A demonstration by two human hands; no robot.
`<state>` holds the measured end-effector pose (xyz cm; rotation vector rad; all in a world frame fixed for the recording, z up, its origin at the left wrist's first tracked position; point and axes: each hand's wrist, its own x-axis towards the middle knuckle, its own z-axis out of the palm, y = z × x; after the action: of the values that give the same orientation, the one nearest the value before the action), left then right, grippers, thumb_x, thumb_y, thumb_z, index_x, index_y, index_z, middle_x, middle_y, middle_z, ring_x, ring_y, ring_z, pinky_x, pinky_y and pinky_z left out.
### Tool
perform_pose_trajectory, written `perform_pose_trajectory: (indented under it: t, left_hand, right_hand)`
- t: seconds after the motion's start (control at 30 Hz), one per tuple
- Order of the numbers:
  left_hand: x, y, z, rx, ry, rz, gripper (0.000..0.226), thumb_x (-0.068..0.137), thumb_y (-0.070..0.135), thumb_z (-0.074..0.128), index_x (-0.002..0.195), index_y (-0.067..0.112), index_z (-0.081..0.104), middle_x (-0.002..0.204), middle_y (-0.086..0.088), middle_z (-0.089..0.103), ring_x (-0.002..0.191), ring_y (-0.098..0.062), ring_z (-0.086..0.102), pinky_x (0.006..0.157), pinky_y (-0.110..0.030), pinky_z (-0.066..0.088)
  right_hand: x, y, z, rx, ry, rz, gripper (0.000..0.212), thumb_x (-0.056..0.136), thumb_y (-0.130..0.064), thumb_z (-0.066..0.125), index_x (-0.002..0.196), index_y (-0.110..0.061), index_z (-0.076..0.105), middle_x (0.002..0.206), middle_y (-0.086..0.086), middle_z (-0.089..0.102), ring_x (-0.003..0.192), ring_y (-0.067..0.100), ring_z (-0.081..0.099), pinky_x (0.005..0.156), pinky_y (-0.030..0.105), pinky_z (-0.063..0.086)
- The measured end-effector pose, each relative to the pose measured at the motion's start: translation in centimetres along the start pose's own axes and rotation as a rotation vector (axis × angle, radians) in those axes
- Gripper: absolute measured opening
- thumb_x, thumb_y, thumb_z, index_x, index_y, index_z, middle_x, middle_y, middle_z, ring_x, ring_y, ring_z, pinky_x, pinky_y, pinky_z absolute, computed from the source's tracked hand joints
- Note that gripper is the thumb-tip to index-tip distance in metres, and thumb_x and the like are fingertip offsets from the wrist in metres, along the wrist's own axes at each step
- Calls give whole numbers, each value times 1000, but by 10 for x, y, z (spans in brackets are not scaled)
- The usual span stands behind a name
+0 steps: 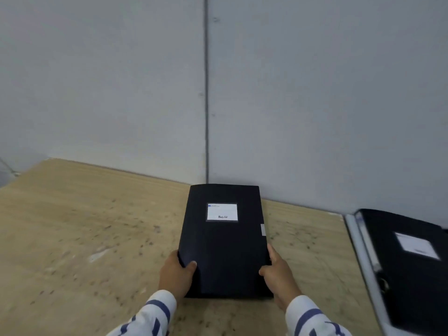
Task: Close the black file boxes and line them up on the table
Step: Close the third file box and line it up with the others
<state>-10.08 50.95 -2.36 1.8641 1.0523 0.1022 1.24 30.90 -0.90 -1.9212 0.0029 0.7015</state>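
We see a pale wooden worktop (84, 226) with small dark marks on it, standing against a grey panel wall (109, 81) that has one vertical seam (206, 93). In the middle lies a closed black file box (223, 241), flat on the worktop, with its far end close to the wall. It has a white label (222, 211) on the lid and a small grey tab (263, 229) on the right edge. At the right border we find a second black file box (409, 267), blurred, also with a white label; we cannot tell if it is closed. Both hands hold the near end of the middle box. The left hand (175, 275) grips the left corner, thumb on the lid. The right hand (278, 275) grips the right edge with its fingers (271, 253) along the side. The sleeves (155, 314) are white with blue stripes.
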Motion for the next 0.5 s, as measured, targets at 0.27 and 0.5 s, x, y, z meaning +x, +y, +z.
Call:
perform_pose_trajectory:
  t: [0.27,0.5]
  left_hand:
    - [-33,67,110,39,-182,81,37,87,23,59,122,15,50,116,-7,63,95,-27,59,81,-35,47]
    - [-61,104,186,47,-216,118,38,87,20,59,122,12,49,116,-9,62,100,-30,60,86,-39,51]
  right_hand:
    - [-16,40,-124,96,158,61,72,79,14,37,131,-35,47,103,-12,63,94,10,60,72,24,50]
    - [-20,66,-201,115,251,119,72,86,11,41,145,-27,28,108,-4,52,81,7,53,65,21,47]
